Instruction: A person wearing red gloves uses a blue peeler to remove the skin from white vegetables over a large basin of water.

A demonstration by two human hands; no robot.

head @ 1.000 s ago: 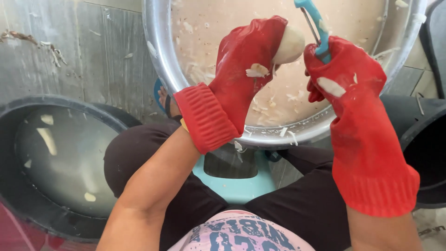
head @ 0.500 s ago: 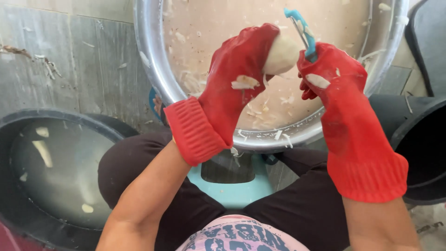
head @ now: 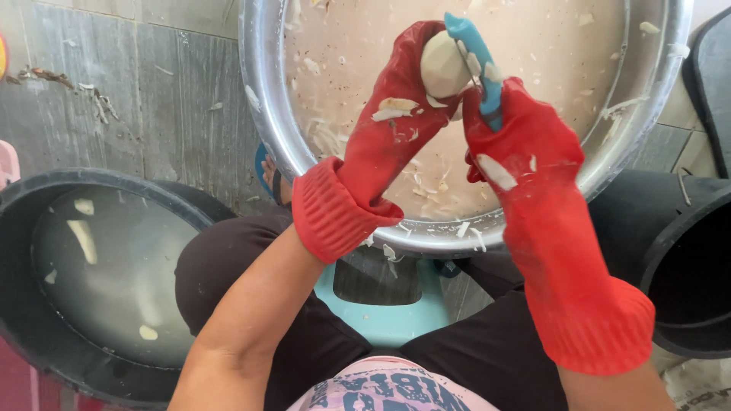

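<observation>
Root (head: 444, 65) sits gripped in my left hand (head: 396, 122) over the bowl (head: 263, 114), so peels drop in. My right hand (head: 518, 141) squeezes the peeler (head: 476, 65) against it.

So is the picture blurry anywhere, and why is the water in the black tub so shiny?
Head view: bright, even daylight, mostly sharp; the left hand, right hand, pale peeled vegetable and blue peeler are crisp. The black tub water mirrors soft light, so it looks milky. The metal basin rim glints, and edges bend slightly from the wide lens.
</observation>
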